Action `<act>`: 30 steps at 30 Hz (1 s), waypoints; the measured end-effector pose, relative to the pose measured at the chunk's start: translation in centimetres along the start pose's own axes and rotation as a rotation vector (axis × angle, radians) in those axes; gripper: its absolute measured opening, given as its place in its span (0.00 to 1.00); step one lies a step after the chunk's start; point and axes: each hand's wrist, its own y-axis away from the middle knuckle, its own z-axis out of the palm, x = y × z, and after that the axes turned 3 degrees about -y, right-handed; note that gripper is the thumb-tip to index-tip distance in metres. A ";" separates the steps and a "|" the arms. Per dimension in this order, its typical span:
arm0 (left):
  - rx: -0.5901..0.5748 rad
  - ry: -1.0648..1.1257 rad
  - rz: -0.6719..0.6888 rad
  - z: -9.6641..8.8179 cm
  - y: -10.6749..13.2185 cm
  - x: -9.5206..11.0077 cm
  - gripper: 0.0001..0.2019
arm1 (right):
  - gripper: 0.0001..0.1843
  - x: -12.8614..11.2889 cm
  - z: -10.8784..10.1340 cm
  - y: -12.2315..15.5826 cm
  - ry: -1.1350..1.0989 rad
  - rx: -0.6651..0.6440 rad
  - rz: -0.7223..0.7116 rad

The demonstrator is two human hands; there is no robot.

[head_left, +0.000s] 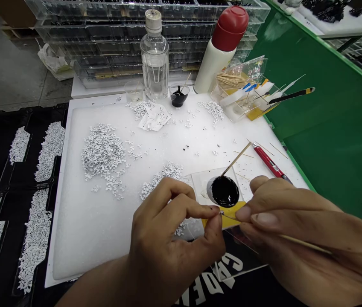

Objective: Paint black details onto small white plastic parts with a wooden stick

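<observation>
Between thumb and index finger my left hand (177,234) pinches a small white piece (221,212), mostly hidden by the fingertips. My right hand (296,221) is closed on a thin wooden stick (305,244), whose tip meets the small piece. Just beyond the fingertips, a small cup of black paint (225,192) stands on a clear plate with a yellow patch (230,215). Another wooden stick (237,158) leans out of that cup. Behind my left hand lies a pile of similar small white pieces (164,177).
A larger heap of white pieces (102,151) lies on the white board (110,238). At the back stand a clear bottle (154,59), a cup of black liquid (179,98), a red-capped flask (222,47) and a tool box (235,100). A red pen (270,162) lies at right.
</observation>
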 end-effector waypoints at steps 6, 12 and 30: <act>-0.002 -0.004 0.008 -0.1 0.1 -0.1 0.06 | 0.15 0.1 0.1 0.9 0.062 -0.020 0.004; 0.000 -0.020 0.002 -0.3 -0.1 -0.8 0.07 | 0.25 1.3 0.8 1.6 0.025 0.126 -0.096; -0.011 -0.012 -0.001 -0.1 0.0 -0.1 0.07 | 0.14 0.4 0.0 1.1 0.078 -0.026 -0.029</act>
